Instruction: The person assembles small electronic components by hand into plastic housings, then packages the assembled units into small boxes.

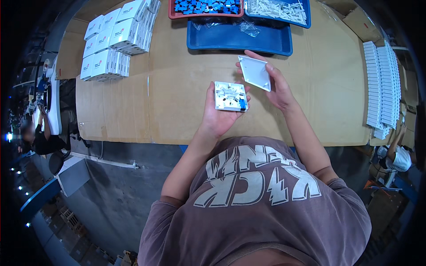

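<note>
My left hand is closed round a square white plastic box base, its inside facing up. White fittings and a small blue connector show within it, the connector in the near right corner. In my right hand is a flat white cover, held tilted by its edges between thumb and fingers. The cover is above and to the right of the base, apart from it. Both hands are over the middle of the cardboard-covered table.
Stacked white cartons stand at the far left. A red tray of blue connectors, a blue tray of white parts and another blue tray with clear bags lie ahead. Rows of white pieces line the right. Other people work at both sides.
</note>
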### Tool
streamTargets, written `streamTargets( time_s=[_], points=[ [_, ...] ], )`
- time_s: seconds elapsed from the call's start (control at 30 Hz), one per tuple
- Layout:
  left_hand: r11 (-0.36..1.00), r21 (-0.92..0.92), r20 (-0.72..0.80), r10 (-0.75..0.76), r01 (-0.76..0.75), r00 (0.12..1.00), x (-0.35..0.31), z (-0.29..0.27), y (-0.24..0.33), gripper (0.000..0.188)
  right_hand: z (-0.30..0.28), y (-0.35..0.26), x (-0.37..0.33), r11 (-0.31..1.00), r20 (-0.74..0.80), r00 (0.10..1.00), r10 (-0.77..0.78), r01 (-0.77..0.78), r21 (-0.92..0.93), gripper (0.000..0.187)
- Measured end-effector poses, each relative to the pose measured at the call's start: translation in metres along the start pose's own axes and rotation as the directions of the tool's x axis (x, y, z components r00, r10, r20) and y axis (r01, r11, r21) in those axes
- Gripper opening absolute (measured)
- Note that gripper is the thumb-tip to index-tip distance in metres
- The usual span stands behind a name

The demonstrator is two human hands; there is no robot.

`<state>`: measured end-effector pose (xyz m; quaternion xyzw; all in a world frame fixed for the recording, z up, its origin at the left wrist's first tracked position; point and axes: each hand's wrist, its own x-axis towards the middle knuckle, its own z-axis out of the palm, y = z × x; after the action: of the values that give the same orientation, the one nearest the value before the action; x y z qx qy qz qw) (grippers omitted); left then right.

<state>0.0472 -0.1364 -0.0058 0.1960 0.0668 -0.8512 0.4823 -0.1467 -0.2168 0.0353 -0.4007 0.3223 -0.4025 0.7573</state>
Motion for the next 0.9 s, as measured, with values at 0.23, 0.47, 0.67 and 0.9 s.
streamTargets(
  time_s=[0.23,0.47,0.67,0.9],
  points=[
    [1.000,0.009,-0.079,0.002,-0.002,0.997,0.004,0.005,-0.006,0.077,-0.007,0.007,0.007,0.934,0.052,0.998,0.029,-0.009,-0.358,0.069],
    [1.000,-0.013,-0.026,0.006,-0.007,1.000,0.006,-0.005,-0.009,0.077,-0.004,0.007,0.006,0.886,0.105,0.984,0.141,-0.078,-0.457,0.060],
    [0.999,-0.011,-0.005,0.035,-0.035,0.999,0.007,-0.003,-0.011,0.069,-0.001,0.012,0.007,0.868,0.163,0.967,0.198,-0.096,-0.487,0.051],
    [0.999,0.015,-0.063,0.045,-0.044,0.997,0.006,0.000,-0.010,0.066,0.001,0.019,0.007,0.840,0.205,0.966,0.159,-0.023,-0.542,0.045]
  ],
)
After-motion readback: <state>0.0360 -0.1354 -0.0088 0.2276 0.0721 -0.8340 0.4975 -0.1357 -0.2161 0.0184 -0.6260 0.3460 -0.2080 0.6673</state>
